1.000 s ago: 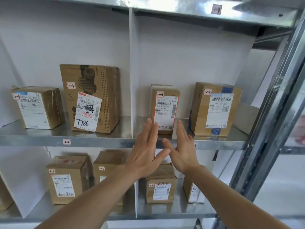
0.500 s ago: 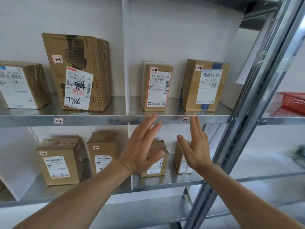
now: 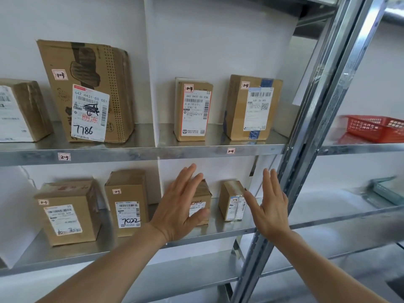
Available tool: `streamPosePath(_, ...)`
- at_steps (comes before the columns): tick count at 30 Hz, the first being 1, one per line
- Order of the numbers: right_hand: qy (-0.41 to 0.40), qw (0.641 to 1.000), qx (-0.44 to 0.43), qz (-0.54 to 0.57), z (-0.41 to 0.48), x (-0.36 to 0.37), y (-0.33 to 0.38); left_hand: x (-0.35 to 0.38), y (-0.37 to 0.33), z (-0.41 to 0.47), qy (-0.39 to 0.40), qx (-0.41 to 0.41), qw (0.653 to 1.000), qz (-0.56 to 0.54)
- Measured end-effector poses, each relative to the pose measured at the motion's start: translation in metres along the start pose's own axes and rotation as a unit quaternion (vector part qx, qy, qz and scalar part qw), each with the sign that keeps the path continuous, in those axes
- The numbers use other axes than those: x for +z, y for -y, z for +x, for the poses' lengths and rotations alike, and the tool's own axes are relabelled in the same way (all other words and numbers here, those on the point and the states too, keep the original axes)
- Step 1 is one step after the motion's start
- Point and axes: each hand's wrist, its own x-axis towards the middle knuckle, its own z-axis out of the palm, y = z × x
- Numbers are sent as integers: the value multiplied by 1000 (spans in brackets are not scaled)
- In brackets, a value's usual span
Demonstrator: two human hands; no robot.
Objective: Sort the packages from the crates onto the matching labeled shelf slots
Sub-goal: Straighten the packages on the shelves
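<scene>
Both of my hands are raised with straight fingers and hold nothing. My left hand (image 3: 180,204) hovers in front of a small brown box (image 3: 202,200) in the lower slot tagged 2-4 (image 3: 231,151). My right hand (image 3: 270,203) is beside another small box (image 3: 232,201) in that slot. On the upper shelf (image 3: 142,153) two boxes marked 1-4 stand upright, a narrow one (image 3: 193,110) and a wider one (image 3: 253,108). Left of the white divider (image 3: 150,68) stands a tall box marked 1-3 (image 3: 87,92).
The lower left slot, tagged 2-3 (image 3: 64,156), holds two boxes (image 3: 67,213) (image 3: 127,204). Another box (image 3: 20,110) sits at the far left of the upper shelf. A metal upright (image 3: 306,136) rises on the right. Beyond it a red basket (image 3: 376,127) rests on the neighbouring shelf.
My view has swung down and right, bringing the lower shelf and the red basket into sight. Both empty hands have dropped from the upper shelf edge to the lower 2-4 slot and spread apart.
</scene>
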Motion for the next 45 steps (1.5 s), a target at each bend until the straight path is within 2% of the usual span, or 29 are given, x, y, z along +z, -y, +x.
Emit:
streamPosePath(4, 17, 1000, -4, 2, -3, -3, -2, -7, -6, -9, -5, -26, 1000, 8)
streamPosePath(16, 88, 991, -88, 46, -25, 18, 15, -44, -28, -60, -28, -125, 988, 88)
streamPosePath(28, 132, 971, -177, 95, -50, 63, 79, -113, -19, -139, -67, -205, 961, 173)
streamPosePath(32, 140, 967, -183, 110, -61, 71, 109, -133, -8, -165, -75, -239, 948, 198)
streamPosePath(45, 151, 965, -197, 78, -93, 129, 206, -199, 57, -230, -80, -231, 952, 184)
